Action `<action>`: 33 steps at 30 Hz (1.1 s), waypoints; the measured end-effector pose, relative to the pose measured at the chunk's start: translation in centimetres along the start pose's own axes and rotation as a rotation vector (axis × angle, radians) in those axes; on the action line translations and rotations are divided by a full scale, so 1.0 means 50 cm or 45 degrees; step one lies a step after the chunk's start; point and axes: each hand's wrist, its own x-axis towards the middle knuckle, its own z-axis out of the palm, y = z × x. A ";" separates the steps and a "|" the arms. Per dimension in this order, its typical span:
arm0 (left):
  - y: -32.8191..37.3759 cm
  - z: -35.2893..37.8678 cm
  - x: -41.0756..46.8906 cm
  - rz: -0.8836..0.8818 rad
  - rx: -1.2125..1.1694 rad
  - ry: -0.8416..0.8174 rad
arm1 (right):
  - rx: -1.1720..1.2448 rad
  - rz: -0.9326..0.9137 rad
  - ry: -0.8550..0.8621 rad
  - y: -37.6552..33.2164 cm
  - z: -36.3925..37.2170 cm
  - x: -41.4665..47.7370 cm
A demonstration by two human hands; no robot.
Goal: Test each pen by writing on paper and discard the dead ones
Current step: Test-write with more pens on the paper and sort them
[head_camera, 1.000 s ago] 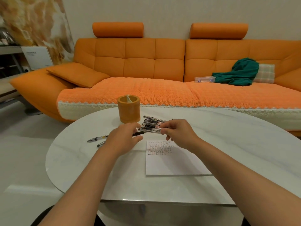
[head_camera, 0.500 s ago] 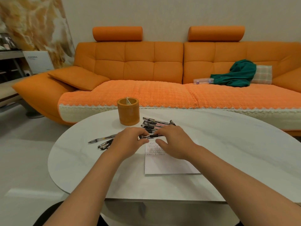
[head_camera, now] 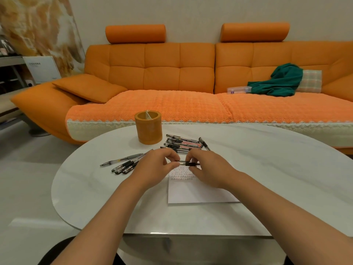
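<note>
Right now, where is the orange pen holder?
In the head view the orange pen holder stands upright near the far edge of the table, just left of the pile of pens.

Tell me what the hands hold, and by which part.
One pen, level over the paper: the left hand pinches its clear left end, the right hand pinches the dark section toward its right end.

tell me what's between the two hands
A single pen, crosswise: the left hand pinches one end, the right hand the other, over the written top of the paper. Seen in the head view.
</note>
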 end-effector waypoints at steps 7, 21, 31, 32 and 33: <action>0.010 0.035 0.018 0.165 -0.042 0.032 | 0.013 -0.041 -0.047 0.013 0.009 0.001; -0.003 0.063 0.033 0.175 -0.094 0.003 | -0.291 -0.067 0.013 0.035 0.014 0.001; -0.015 0.052 0.038 0.066 0.036 -0.019 | 0.045 0.133 -0.153 0.052 -0.001 -0.002; -0.017 0.052 0.038 0.042 0.060 -0.033 | 0.124 0.140 -0.140 0.056 -0.004 -0.004; -0.019 0.052 0.039 0.019 0.087 -0.049 | 0.189 0.142 -0.121 0.058 -0.008 -0.005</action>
